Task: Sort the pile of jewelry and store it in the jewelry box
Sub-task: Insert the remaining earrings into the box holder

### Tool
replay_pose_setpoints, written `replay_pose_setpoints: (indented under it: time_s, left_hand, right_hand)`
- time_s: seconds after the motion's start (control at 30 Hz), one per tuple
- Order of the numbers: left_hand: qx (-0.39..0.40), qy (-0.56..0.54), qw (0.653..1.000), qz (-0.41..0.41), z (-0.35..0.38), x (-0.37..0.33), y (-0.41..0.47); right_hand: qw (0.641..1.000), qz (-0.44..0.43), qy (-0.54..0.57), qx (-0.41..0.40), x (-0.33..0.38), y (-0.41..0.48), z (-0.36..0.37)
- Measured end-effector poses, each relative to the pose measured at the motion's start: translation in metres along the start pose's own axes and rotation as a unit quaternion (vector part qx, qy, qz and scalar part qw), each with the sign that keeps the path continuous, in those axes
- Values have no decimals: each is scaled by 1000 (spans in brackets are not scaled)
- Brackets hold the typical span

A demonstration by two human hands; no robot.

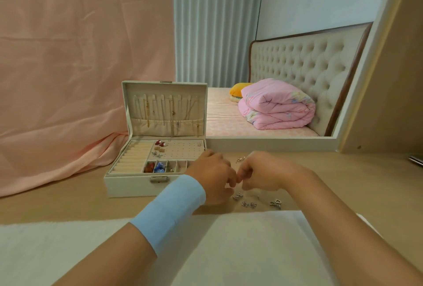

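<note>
A white jewelry box (128, 182) stands open on the wooden table, with necklaces hanging in its lid (166, 111) and red, blue and silver pieces in its tray. To its right, my left hand (212, 178) and my right hand (261, 172) meet with curled fingers, fingertips touching. What they pinch between them is too small to make out. Several small silver jewelry pieces (249, 204) lie on the table just in front of my hands. One more silver piece (240, 159) lies behind them.
A white cloth (240, 246) covers the near table edge. A pink sheet (68, 79) hangs behind the box on the left. A large mirror (286, 79) stands at the back right, showing a bed with a folded pink quilt.
</note>
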State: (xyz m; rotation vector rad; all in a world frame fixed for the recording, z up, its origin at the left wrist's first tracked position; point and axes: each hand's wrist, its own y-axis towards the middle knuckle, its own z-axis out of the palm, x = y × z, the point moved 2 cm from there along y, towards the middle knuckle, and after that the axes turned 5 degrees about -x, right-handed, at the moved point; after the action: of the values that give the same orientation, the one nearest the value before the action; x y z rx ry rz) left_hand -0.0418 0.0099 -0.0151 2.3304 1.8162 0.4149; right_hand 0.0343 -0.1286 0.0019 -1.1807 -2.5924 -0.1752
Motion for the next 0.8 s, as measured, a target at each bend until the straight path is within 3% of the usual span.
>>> replay_pose_setpoints:
  time_s: [0.2, 0.63, 0.8]
  left_hand:
    - [-8, 65, 997, -28, 3, -17, -12]
    - [-28, -34, 990, -134, 18, -29, -11]
    - [-109, -49, 982, -148, 10, -24, -16]
  right_hand:
    - [999, 16, 26, -33, -4, -16, 20]
    - [979, -6, 135, -155, -22, -13, 22]
    - [967, -24, 195, -162, -15, -12, 23]
